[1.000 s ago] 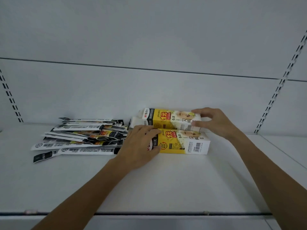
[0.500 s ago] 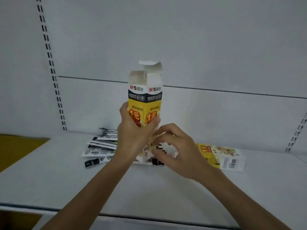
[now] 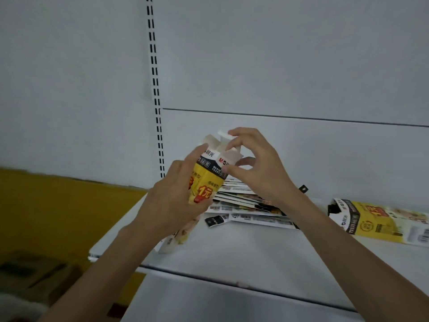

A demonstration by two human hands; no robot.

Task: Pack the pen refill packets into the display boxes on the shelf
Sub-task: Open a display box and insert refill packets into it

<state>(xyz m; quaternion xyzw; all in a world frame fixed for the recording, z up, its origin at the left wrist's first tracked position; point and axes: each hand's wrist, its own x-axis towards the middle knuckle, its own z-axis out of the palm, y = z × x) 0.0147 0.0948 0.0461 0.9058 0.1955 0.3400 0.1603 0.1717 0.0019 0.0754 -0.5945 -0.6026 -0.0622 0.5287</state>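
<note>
A yellow and white display box (image 3: 206, 182) stands upright above the shelf, tilted slightly, its top flaps open. My left hand (image 3: 171, 201) grips its middle. My right hand (image 3: 253, 163) pinches the white top flaps with thumb and fingers. Behind the hands a heap of pen refill packets (image 3: 246, 205) lies on the white shelf (image 3: 255, 256). A second yellow display box (image 3: 380, 219) lies flat at the right, its open end facing the heap.
The shelf's left end (image 3: 92, 254) is close to the held box. Left of it is a yellow wall (image 3: 58, 205) and cardboard boxes (image 3: 34, 275) low down. A slotted upright (image 3: 155, 89) runs up the white back panel.
The top box has been lifted off the lower one and stood upright in my left hand. My right hand moved from the box's bottom up to its top flaps. The view swung left.
</note>
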